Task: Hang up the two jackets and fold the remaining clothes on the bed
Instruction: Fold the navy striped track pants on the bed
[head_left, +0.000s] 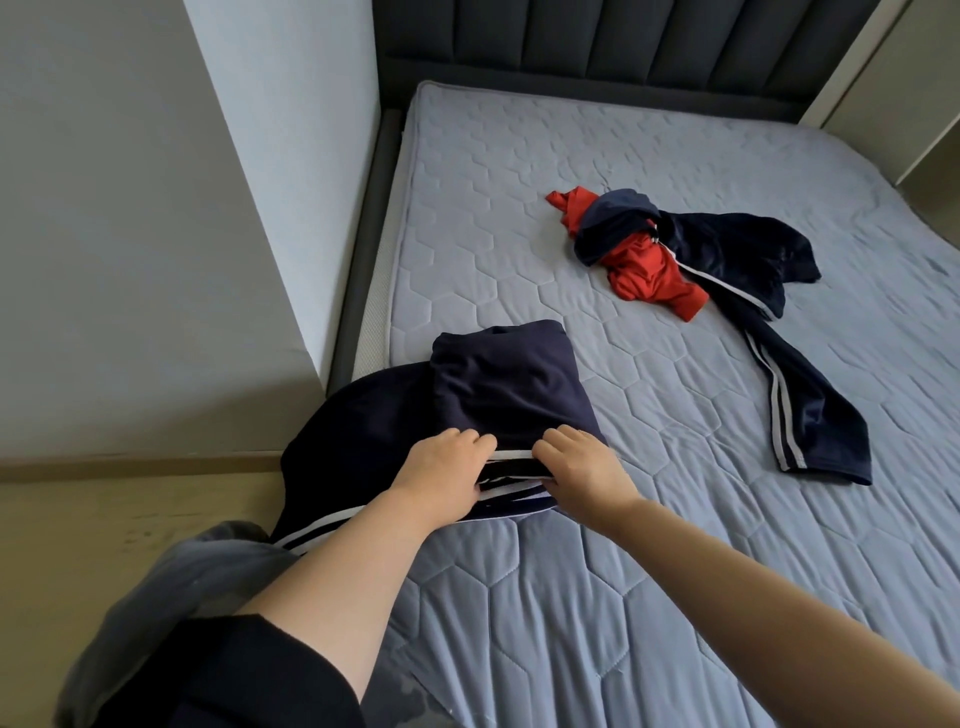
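A dark navy garment with white stripes (498, 395) lies at the near left edge of the bed (675, 597), part of it hanging over the side. My left hand (441, 473) and my right hand (576, 475) both grip its striped edge, fingers curled into the fabric. Farther out on the mattress lies a heap: a crumpled red garment (644, 270) tangled with a navy piece (613, 218), and navy trousers with white side stripes (800, 395) stretching toward the right.
A white wall corner (260, 208) stands close on the left, with a narrow gap of light floor (130, 519) beside the bed. A dark padded headboard (623, 41) closes the far end. Grey cloth (197, 566) hangs near my left arm.
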